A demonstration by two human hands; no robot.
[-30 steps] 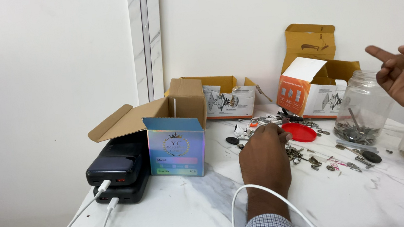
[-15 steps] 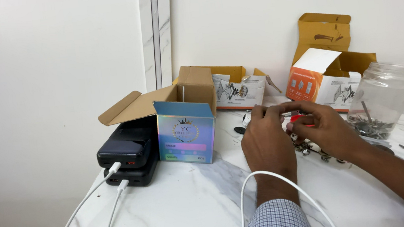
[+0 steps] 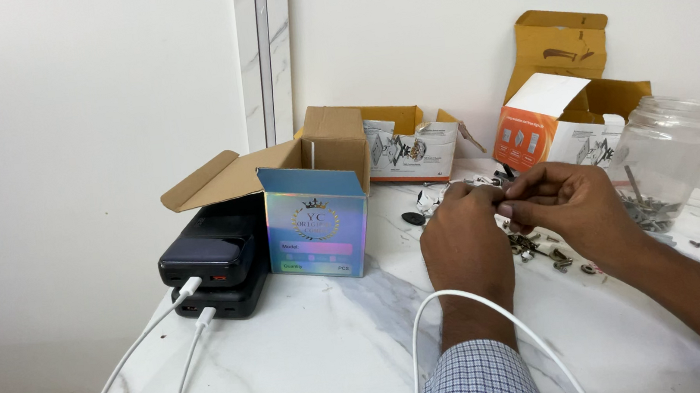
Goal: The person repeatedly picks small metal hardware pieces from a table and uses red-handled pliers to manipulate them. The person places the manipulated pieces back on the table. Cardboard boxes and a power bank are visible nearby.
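My left hand (image 3: 463, 241) and my right hand (image 3: 572, 203) meet over the marble table (image 3: 323, 355), fingertips pinched together on a small part that is mostly hidden between them. Under and beside the hands lies a scatter of small dark metal parts (image 3: 537, 248). A white cable (image 3: 465, 306) loops over my left wrist.
An open blue box (image 3: 316, 226) stands left of my hands, beside two stacked black power banks (image 3: 214, 263) with white cables (image 3: 155, 364) plugged in. Open cardboard boxes (image 3: 571, 113) line the wall. A clear jar (image 3: 667, 159) with metal parts stands at right.
My right hand came down from the raised position at the right edge and joined my left hand. The view has shifted slightly, and both hands now pinch together.
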